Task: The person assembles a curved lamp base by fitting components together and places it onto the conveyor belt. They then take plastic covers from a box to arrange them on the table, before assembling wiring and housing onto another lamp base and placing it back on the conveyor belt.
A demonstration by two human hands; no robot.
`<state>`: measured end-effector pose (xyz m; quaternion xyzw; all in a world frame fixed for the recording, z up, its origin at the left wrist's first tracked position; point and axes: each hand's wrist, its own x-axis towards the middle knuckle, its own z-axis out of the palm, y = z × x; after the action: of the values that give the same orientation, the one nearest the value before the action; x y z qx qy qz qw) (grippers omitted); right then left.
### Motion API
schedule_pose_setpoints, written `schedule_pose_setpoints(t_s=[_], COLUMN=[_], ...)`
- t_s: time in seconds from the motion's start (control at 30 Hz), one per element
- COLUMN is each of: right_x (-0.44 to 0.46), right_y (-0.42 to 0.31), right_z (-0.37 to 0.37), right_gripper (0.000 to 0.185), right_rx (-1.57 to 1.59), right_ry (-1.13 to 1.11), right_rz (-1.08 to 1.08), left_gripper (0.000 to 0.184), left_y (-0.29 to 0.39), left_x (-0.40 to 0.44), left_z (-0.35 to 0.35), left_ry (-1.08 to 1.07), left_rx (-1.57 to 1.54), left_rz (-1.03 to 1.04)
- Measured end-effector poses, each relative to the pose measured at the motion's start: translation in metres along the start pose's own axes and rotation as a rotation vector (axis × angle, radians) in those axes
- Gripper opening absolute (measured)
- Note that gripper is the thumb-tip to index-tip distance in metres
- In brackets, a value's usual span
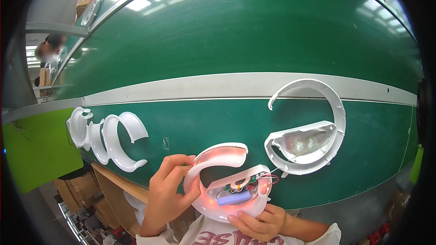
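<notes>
A white curved plastic lamp housing (206, 202), glowing pinkish red inside, is held between my two hands near the table's front edge. My left hand (175, 186) pinches its left rim with thumb and fingers. Around its lower right side, my right hand (261, 222) has its fingers closed against the shell. Within the housing lie a blue cylindrical battery (234, 198), a circuit board (240, 183) and thin red wires (273, 179). A thin wire runs toward a white ring-shaped frame (338, 109) at the right, which carries a translucent panel (309, 143).
Several white curved shells (109, 138) stand on the green table (218, 122) at the left. A metal strip (204, 89) crosses the table behind them. Cardboard boxes (84, 188) are below at the left; another person (47, 50) is at the far left.
</notes>
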<state>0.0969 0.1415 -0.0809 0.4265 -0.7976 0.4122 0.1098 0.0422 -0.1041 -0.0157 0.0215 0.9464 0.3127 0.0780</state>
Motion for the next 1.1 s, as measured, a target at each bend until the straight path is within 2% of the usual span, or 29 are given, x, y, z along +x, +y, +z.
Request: schedule_pose_setpoints(t_s=[0.03,0.07,0.13,0.17,0.27,0.33,0.43,0.47,0.53,0.57,0.6,0.73,0.83,0.93,1.03,1.1], right_x=[0.0,0.002,0.008,0.01,0.011,0.011,-0.004,-0.008,-0.015,-0.013,-0.01,0.013,0.026,0.03,0.02,0.014], right_y=[0.001,0.002,0.004,0.004,0.002,0.003,-0.002,-0.002,-0.003,-0.004,-0.004,-0.007,-0.011,-0.011,-0.014,-0.017], right_z=[-0.001,-0.002,-0.005,-0.007,-0.014,-0.02,-0.015,-0.02,-0.024,-0.026,-0.026,-0.031,-0.036,-0.035,-0.032,-0.033], right_gripper=[0.044,0.034,0.021,0.022,0.022,0.024,0.035,0.059,0.069,0.074,0.084,0.072,0.062,0.056,0.055,0.057], right_rx=[-0.019,0.005,0.052,0.036,-0.005,-0.029,-0.011,0.046,0.143,0.191,0.185,0.108,0.116,0.049,0.154,0.289], right_ry=[-0.016,0.009,0.061,0.05,0.033,0.033,0.25,0.178,0.137,0.113,0.084,-0.083,-0.164,-0.204,-0.131,-0.101], right_rz=[-0.005,0.005,0.02,0.027,0.028,0.004,0.122,0.263,0.544,0.689,0.724,0.882,0.944,0.887,0.895,0.927], left_gripper=[0.025,0.035,0.045,0.05,0.066,0.068,0.072,0.073,0.075,0.073,0.07,0.059,0.056,0.047,0.043,0.043], left_y=[0.0,-0.003,0.004,0.007,0.0,-0.001,-0.002,-0.001,-0.001,-0.004,-0.007,0.001,0.011,-0.002,-0.004,-0.001], left_x=[0.0,-0.001,0.006,0.009,0.02,0.024,0.028,0.031,0.035,0.034,0.033,0.035,0.038,0.04,0.039,0.03], left_z=[0.0,-0.003,0.003,0.005,0.006,0.007,0.008,0.007,0.006,0.01,0.016,0.02,0.018,0.014,0.015,0.013], left_ry=[-0.023,-0.105,-0.03,0.007,-0.047,-0.063,-0.095,-0.1,-0.141,-0.142,-0.145,-0.158,-0.143,-0.293,-0.239,-0.269], left_rx=[0.024,0.048,-0.05,-0.098,0.043,0.051,0.014,-0.001,-0.045,-0.041,-0.04,0.042,0.291,0.005,-0.247,-0.429], left_rz=[-0.008,-0.002,-0.011,-0.017,0.122,0.143,0.146,0.15,0.155,0.125,0.096,0.037,0.127,0.132,0.117,0.026])
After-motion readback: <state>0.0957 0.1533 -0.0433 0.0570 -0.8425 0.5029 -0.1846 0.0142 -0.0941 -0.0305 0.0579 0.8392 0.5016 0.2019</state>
